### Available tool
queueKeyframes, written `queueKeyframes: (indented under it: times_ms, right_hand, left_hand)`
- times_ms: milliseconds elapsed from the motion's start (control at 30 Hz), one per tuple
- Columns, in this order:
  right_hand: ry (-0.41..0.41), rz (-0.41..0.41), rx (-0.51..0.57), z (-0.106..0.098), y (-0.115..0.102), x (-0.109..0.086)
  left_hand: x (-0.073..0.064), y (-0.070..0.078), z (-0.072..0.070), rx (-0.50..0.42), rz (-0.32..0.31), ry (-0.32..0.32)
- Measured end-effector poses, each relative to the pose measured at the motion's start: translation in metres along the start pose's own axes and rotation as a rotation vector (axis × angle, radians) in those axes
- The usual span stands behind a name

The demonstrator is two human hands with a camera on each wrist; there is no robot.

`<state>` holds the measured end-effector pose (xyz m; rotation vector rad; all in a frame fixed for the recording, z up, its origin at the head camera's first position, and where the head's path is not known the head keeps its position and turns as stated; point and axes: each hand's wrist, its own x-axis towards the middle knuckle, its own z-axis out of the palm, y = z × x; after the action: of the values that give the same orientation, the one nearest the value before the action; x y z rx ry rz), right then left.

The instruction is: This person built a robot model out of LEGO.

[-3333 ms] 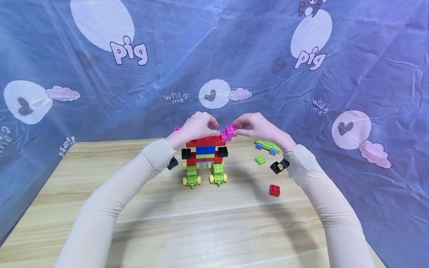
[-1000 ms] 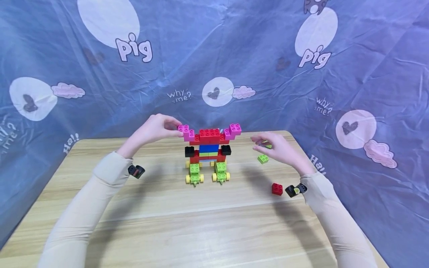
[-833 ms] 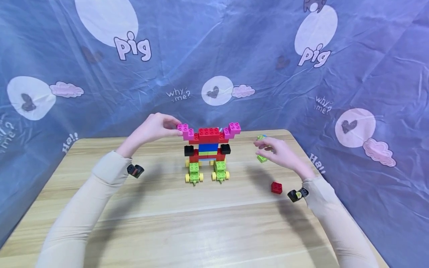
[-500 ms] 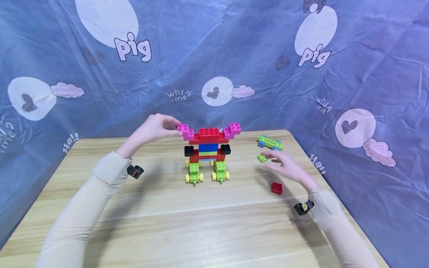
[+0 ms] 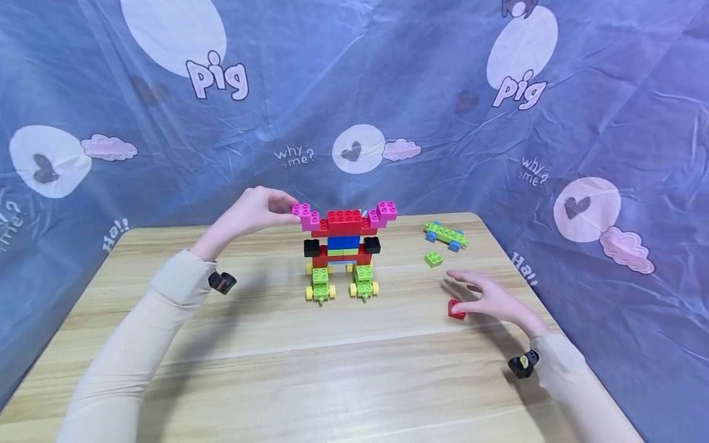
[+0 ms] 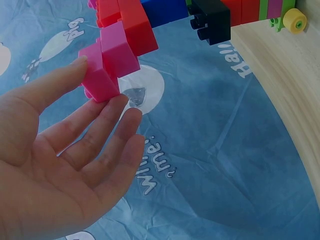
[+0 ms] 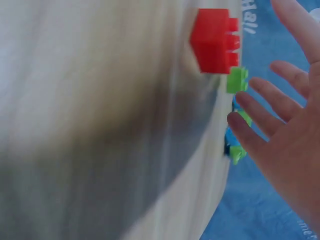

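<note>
A robot-like figure of building blocks (image 5: 344,243) stands upright on the table, with red, blue, black and green blocks and pink arms at the top. My left hand (image 5: 256,212) pinches the outer pink block (image 6: 100,75) of its left arm between thumb and fingertips. On the right, my right hand (image 5: 495,301) is spread over a loose red block (image 5: 456,309), its thumb overlapping the block in the head view. In the right wrist view, the red block (image 7: 212,41) sits a little apart from the stretched fingers.
Behind the right hand lie a small lime block (image 5: 434,259) and a lime wheeled base (image 5: 445,235) with blue wheels. A blue printed cloth (image 5: 354,92) hangs at the back and sides of the wooden table (image 5: 332,369).
Both hands were at the top of the figure. The left moved out to the left pink arm and has stayed there; the right left the right pink arm and came down toward the red block.
</note>
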<state>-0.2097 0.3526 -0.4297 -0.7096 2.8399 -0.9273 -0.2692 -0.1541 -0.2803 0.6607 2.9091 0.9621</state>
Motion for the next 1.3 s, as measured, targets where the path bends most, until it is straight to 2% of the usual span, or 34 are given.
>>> queueKeyframes:
  times_ms: [167, 333, 633, 1033, 1300]
  right_hand:
    - [-0.03, 0.025, 0.002, 0.003, 0.009, -0.009]
    - [-0.035, -0.037, 0.003, 0.008, 0.015, -0.014]
    - [0.006, -0.118, -0.042, 0.01, 0.016, -0.016]
    - [-0.052, -0.113, 0.046, 0.009, 0.013, -0.016]
    - [-0.021, -0.106, -0.096, 0.008, 0.011, -0.016]
  left_hand:
    - [-0.001, 0.0, -0.002, 0.007, 0.003, -0.009]
    - [-0.001, 0.001, -0.002, 0.003, 0.001, -0.002]
    - [-0.001, 0.001, -0.001, 0.009, 0.001, -0.005]
    - [-0.001, 0.002, -0.001, 0.004, 0.007, -0.007]
    - [0.0, 0.001, 0.0, 0.001, 0.007, -0.001]
